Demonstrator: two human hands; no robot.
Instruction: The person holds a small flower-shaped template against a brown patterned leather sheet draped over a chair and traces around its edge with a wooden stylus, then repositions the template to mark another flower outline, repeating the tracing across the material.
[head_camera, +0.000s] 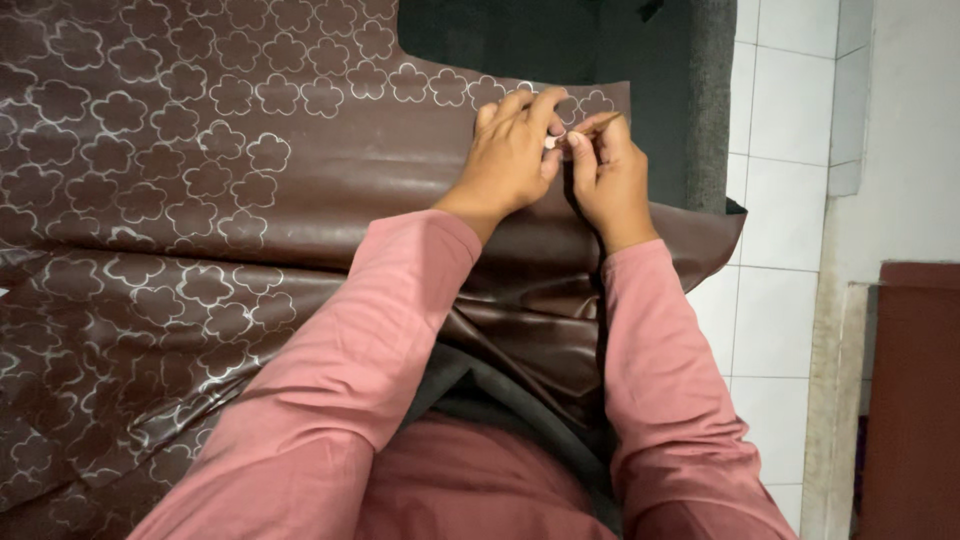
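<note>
Chalk piece (550, 142) | pinched between both hands' fingers (578, 150) | over brown fabric (300, 200)

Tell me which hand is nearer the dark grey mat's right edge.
Right. The right hand lies just beside the mat's edge; the left hand sits farther left on the brown sheet.

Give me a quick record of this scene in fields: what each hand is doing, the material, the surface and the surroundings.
left hand: left hand rests on the brown sheet, fingertips pinching a small white object
right hand: right hand beside it, fingers curled at the same spot, the two hands touching
material: glossy brown sheet with white flower outlines, creased near the person
surface: dark grey mat under the sheet
sleeves: pink sleeves
surroundings: white tiled floor to the right
</note>
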